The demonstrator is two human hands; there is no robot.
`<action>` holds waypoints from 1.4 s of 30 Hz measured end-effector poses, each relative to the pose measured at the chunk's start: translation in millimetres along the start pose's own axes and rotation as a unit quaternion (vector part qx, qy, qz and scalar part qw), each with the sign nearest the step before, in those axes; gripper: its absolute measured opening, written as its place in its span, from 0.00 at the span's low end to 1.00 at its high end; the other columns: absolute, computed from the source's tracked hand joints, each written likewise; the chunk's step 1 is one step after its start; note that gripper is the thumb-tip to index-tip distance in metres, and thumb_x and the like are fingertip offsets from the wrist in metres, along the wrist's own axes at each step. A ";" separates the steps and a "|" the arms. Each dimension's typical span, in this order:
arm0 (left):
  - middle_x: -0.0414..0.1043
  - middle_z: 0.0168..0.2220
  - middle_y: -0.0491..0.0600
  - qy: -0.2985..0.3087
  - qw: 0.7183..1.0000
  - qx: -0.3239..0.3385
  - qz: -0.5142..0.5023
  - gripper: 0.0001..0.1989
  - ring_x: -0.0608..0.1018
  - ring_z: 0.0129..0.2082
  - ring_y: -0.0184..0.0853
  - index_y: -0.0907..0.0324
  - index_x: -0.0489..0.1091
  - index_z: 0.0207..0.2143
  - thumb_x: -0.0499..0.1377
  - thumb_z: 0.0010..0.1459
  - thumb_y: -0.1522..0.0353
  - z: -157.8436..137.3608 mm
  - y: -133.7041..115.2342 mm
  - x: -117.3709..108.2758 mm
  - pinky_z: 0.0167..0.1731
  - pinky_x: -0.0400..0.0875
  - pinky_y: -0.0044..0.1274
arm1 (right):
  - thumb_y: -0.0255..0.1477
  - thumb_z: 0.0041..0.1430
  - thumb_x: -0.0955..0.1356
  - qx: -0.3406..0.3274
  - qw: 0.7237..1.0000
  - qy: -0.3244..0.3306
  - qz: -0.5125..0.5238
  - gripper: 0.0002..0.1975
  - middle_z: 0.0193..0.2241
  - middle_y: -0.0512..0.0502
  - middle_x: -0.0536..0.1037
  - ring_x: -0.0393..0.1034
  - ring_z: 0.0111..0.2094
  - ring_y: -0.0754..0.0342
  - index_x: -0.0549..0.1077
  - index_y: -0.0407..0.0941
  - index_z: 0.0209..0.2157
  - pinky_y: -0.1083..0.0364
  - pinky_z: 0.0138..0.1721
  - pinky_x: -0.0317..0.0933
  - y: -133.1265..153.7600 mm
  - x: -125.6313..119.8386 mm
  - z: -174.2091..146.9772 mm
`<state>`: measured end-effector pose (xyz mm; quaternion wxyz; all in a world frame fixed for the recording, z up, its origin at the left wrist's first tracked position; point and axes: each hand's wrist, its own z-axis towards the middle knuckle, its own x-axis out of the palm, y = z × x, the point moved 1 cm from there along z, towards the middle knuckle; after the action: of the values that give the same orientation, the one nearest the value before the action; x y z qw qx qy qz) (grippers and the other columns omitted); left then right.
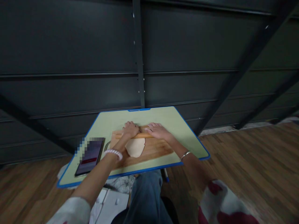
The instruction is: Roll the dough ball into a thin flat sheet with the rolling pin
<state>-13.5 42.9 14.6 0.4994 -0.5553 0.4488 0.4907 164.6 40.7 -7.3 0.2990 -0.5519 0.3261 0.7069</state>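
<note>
A wooden rolling pin (143, 135) lies crosswise over a flat, pale sheet of dough (135, 148) on a wooden board (157, 148). My left hand (130, 129) rests over the pin left of its middle, fingers pointing away from me and curled down. Over its right part lies my right hand (158, 130), fingers bent and turned to the left. The near part of the dough shows in front of the pin. Part of the pin is covered by my hands, and my left forearm crosses the board's left side.
The board sits on a small pale green table (163, 115) with a blue rim. A phone or tablet (90, 157), partly blurred out, lies at the table's left. Beyond stands a dark metal panel wall (105, 93). My knee in jeans (148, 189) is below the near edge.
</note>
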 end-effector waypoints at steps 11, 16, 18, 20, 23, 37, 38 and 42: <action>0.60 0.58 0.64 -0.165 0.972 0.133 0.105 0.27 0.63 0.58 0.48 0.70 0.60 0.55 0.40 0.63 0.60 -109.0 13.1 5.2 0.53 0.57 0.37 | 0.42 0.66 0.53 0.050 0.991 -0.123 -0.018 0.27 0.57 0.37 0.64 0.52 0.60 0.47 0.58 0.39 0.59 0.45 0.60 0.41 52.4 -9.4 -57.6; 0.62 0.56 0.66 -0.201 0.961 0.142 0.130 0.27 0.67 0.52 0.49 0.71 0.57 0.58 0.42 0.63 0.61 -163.6 16.8 9.1 0.48 0.61 0.37 | 0.38 0.67 0.54 0.045 0.988 -0.148 0.001 0.24 0.60 0.39 0.60 0.46 0.62 0.47 0.58 0.41 0.59 0.41 0.61 0.36 68.6 -5.4 -65.9; 0.63 0.55 0.64 -0.196 0.961 0.157 0.116 0.27 0.69 0.50 0.47 0.68 0.56 0.59 0.43 0.63 0.62 -181.5 16.4 9.8 0.46 0.62 0.36 | 0.36 0.67 0.53 0.026 0.991 -0.125 0.029 0.22 0.60 0.41 0.59 0.45 0.63 0.48 0.59 0.43 0.59 0.40 0.61 0.37 73.2 -6.2 -61.8; 0.63 0.56 0.62 -0.193 0.962 0.165 0.103 0.25 0.69 0.49 0.46 0.66 0.56 0.59 0.44 0.62 0.64 -195.2 15.7 10.5 0.45 0.63 0.35 | 0.34 0.67 0.53 -0.007 0.994 -0.095 0.056 0.21 0.61 0.43 0.58 0.43 0.63 0.49 0.59 0.44 0.58 0.40 0.61 0.37 78.0 -8.3 -53.1; 0.67 0.50 0.62 -0.192 0.963 0.148 0.116 0.23 0.70 0.45 0.44 0.66 0.58 0.58 0.45 0.61 0.69 -206.9 14.6 11.7 0.41 0.64 0.33 | 0.29 0.66 0.54 -0.068 0.993 -0.059 0.075 0.21 0.61 0.44 0.58 0.41 0.64 0.50 0.61 0.43 0.58 0.40 0.61 0.36 87.0 -10.5 -34.3; 0.71 0.27 0.59 -0.092 0.991 0.034 0.085 0.21 0.74 0.30 0.46 0.63 0.68 0.31 0.40 0.63 0.61 -202.8 24.7 -1.9 0.29 0.64 0.31 | 0.28 0.63 0.59 -0.234 0.972 -0.001 0.006 0.19 0.58 0.46 0.65 0.44 0.63 0.50 0.66 0.40 0.54 0.43 0.62 0.35 118.4 -3.1 32.7; 0.71 0.26 0.60 -0.080 0.993 0.021 0.083 0.22 0.75 0.29 0.46 0.62 0.68 0.31 0.39 0.63 0.60 -202.9 26.9 -2.0 0.27 0.64 0.31 | 0.28 0.63 0.59 -0.241 0.971 -0.003 0.003 0.19 0.57 0.46 0.65 0.46 0.63 0.50 0.66 0.41 0.54 0.43 0.62 0.36 121.8 -1.3 36.4; 0.72 0.24 0.59 -0.046 0.996 -0.017 0.078 0.25 0.76 0.24 0.44 0.62 0.68 0.29 0.36 0.63 0.60 -202.5 37.0 -0.6 0.22 0.63 0.28 | 0.30 0.64 0.58 -0.254 0.967 -0.027 0.001 0.17 0.55 0.47 0.68 0.52 0.60 0.51 0.67 0.42 0.52 0.46 0.61 0.41 136.8 4.6 50.4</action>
<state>-30.5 -162.2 15.0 0.4700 -0.5042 0.4586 0.5609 27.1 -2.4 15.2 0.1566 -0.5899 0.1282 0.7817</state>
